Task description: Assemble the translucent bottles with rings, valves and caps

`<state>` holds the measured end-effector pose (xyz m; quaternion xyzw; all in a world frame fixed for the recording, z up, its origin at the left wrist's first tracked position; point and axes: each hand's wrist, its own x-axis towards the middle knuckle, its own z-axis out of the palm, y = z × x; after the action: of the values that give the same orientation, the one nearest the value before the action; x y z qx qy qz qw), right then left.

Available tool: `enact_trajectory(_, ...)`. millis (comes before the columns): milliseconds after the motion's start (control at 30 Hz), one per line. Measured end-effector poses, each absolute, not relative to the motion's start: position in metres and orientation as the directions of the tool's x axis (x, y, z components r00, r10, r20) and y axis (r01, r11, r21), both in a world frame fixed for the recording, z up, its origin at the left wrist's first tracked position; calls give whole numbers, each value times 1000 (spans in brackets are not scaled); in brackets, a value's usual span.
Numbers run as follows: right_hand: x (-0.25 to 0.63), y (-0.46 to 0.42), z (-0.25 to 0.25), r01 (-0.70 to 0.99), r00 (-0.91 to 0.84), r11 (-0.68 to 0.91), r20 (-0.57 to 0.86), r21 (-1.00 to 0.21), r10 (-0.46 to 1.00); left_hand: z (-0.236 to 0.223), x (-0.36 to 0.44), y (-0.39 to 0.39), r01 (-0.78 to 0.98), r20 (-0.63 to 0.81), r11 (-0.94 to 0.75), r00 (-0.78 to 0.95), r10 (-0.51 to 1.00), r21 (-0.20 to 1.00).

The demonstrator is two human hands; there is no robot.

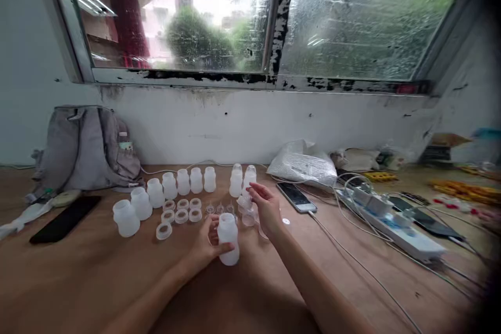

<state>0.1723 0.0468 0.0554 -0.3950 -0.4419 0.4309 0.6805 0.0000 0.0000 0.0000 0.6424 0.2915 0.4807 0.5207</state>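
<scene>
My left hand (210, 237) is wrapped round a frosted white baby bottle (228, 240), held upright with its open neck on top. My right hand (266, 209) reaches in from the right, thumb and fingertips pinched together above clear domed caps (246, 211). Whether a small piece sits between those fingertips is too blurred to tell. Behind that hand stand two bottles with clear domes on top (236, 180). White screw rings (181, 216) lie in rows left of my left hand, with clear nipples (219, 207) beside them.
Several open bottles (169, 186) curve along the back left. A grey backpack (88, 148) and black phone (66, 219) lie at the left. To the right are a silver bubble-wrap pouch (303, 164), a charging phone (296, 197) and a power strip (395, 229) with loose cables.
</scene>
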Motion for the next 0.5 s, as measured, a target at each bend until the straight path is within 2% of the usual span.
enact_trajectory(167, 172, 47, 54, -240, 256, 317, 255, -918, 932, 2, -1, -10, 96, 409, -463, 336, 848, 881)
enact_trajectory(233, 173, 47, 52, -243, 260, 317, 253, -917, 932, 8, -3, -13, 217, 504, -601, 373, 779, 769)
enact_trajectory(333, 173, 50, 47, -223, 264, 326, 265, -919, 927, 27, -5, -9, 368, 627, -759, 428, 651, 537)
enact_trajectory(500, 172, 51, 45, -107, 226, 364, 334, -925, 915, 85, -13, 42, 581, 760, -744, 303, 575, 331)
